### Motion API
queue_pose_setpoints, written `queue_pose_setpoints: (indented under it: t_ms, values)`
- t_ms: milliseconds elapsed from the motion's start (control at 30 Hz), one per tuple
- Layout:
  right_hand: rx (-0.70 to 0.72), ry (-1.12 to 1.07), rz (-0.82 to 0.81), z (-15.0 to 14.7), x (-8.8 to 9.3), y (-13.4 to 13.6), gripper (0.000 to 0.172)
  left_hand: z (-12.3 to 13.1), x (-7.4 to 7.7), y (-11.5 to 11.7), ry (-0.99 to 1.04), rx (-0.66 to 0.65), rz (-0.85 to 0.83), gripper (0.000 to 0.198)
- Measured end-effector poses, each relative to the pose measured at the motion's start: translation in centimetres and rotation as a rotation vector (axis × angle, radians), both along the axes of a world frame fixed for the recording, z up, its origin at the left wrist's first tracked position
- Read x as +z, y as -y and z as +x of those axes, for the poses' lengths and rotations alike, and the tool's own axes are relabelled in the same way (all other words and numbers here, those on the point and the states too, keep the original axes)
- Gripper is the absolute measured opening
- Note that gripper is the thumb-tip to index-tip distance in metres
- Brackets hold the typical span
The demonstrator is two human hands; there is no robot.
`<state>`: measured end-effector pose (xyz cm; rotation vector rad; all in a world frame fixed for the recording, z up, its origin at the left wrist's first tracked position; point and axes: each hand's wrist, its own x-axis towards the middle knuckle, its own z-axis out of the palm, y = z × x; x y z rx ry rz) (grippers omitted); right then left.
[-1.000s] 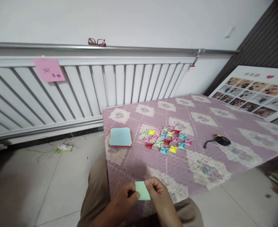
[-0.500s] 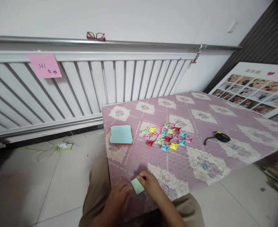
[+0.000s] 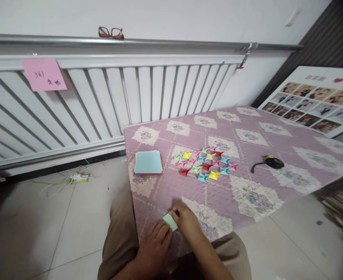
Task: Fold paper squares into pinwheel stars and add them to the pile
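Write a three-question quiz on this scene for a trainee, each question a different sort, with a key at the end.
1. Multiple choice: which thing do the fingers of the left hand and the right hand both touch?
A) the glasses
B) the green paper
C) the photo board

2. True or false: in the picture, the stack of paper lies to the left of the folded paper shapes.

3. Short answer: what number is written on the pink note on the radiator?

Key: 1. B. 2. True. 3. 361.
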<state>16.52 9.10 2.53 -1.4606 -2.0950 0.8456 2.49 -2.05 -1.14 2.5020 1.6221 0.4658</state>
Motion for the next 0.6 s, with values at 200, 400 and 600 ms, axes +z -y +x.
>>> queue_pose_setpoints:
  t_ms: [200,400,600]
  values:
    - [0.005,0.109,0.148,1.1,-0.7,0.2,0.013,-0.1,0.2,0.0,0.006,-0.017,0.036,0.039]
    - [0.011,0.155,0.235,-0.5,-0.4,-0.2,0.032,0.1,0.8,-0.1,0.012,-0.009,0.013,0.039]
    - [0.075,0.385,0.207,-3.1,-0.8,-0.4,0.053,-0.2,2.2,-0.6,-0.018,-0.038,-0.025,0.043]
